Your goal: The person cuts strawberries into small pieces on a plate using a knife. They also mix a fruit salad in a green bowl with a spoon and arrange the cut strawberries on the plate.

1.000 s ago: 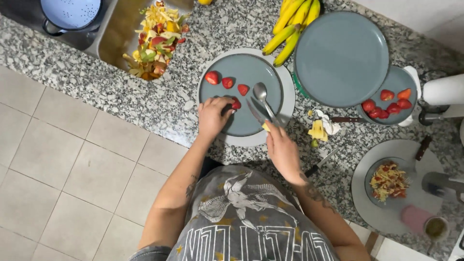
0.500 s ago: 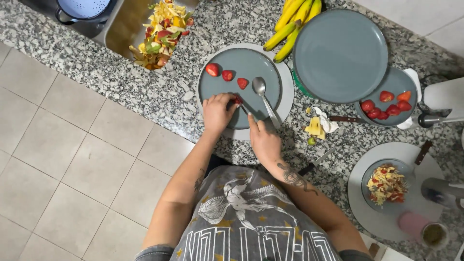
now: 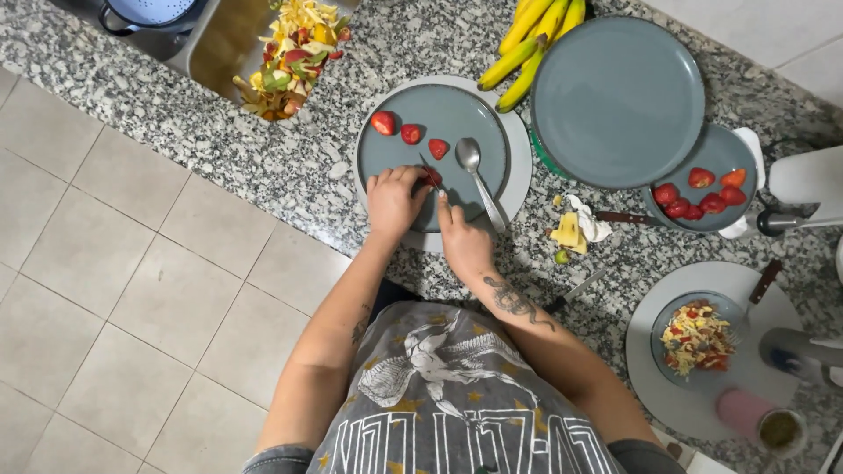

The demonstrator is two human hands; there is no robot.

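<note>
Left hand (image 3: 393, 200) curled, fingertips pinching a strawberry piece (image 3: 432, 177) on the grey plate (image 3: 395, 158). Right hand (image 3: 463, 244) closed around a knife (blade barely visible) touching that piece. Spoon (image 3: 479, 180) just beyond right hand; three strawberry halves (image 3: 410, 133) farther out.
</note>
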